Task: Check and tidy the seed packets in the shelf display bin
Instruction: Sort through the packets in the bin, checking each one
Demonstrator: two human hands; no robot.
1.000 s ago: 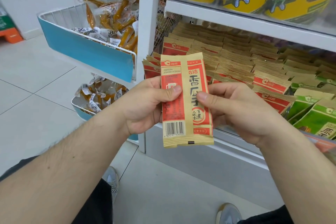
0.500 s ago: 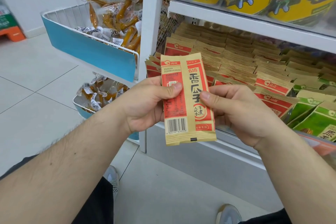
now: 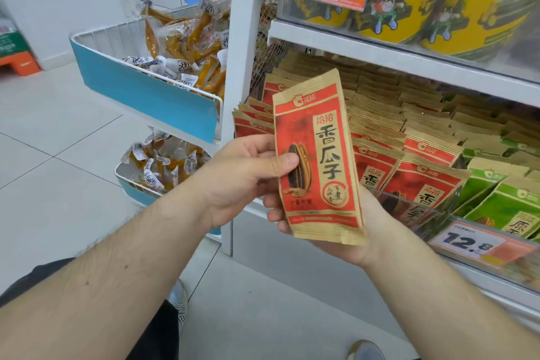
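A red and tan seed packet [image 3: 318, 161] is held upright in front of the shelf, its printed front with a seed picture facing me. My left hand [image 3: 242, 175] pinches its left edge, thumb on the front. My right hand [image 3: 347, 237] supports it from behind and below, mostly hidden by the packet. Behind it the shelf display bin [image 3: 420, 207] holds rows of the same red packets [image 3: 420, 181], with green packets [image 3: 508, 202] to the right.
A white shelf post [image 3: 242, 38] stands left of the bin. Blue-fronted wire baskets [image 3: 140, 88] of wrapped snacks hang further left. Yellow tubs [image 3: 455, 3] sit on the shelf above. Price tags [image 3: 479, 242] line the shelf edge. Tiled floor lies below.
The packet has been turned over: its barcode back faced me before, its front faces me now. My right hand went from pinching the right edge to holding from behind.
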